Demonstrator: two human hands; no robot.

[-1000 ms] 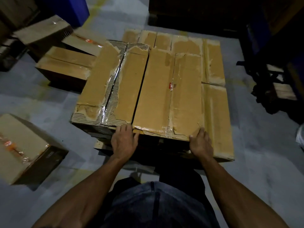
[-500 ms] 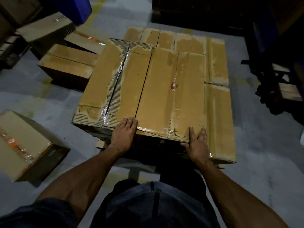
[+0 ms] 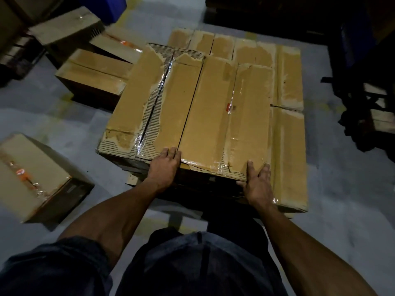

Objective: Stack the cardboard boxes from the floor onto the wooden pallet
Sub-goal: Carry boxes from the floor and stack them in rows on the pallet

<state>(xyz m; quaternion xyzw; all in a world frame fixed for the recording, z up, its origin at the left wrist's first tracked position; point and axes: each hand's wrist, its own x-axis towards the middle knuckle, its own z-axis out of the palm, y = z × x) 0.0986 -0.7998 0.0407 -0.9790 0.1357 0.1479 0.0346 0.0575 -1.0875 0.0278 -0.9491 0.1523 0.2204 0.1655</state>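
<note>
A stack of taped cardboard boxes covers the wooden pallet [image 3: 133, 180], of which only a corner shows at the front left. On top lie two boxes side by side: a torn one [image 3: 145, 107] on the left and a smoother one [image 3: 226, 116] on the right. My left hand [image 3: 165, 165] lies flat with straight fingers on the near edge where the two top boxes meet. My right hand [image 3: 257, 182] presses flat against the near right corner of the right top box. Lower boxes [image 3: 290, 146] stick out at the right and back.
Loose boxes stand on the grey floor: one [image 3: 32, 174] at the near left, one [image 3: 94, 75] at the left beside the stack, two more [image 3: 66, 28] behind it. A blue object [image 3: 111, 5] is at the top left. Dark equipment [image 3: 367, 99] stands at the right.
Both hands slid slightly forward and flattened on the near edge of the top boxes. The right hand went from gripping the corner to lying flat against it. The boxes look squared up.
</note>
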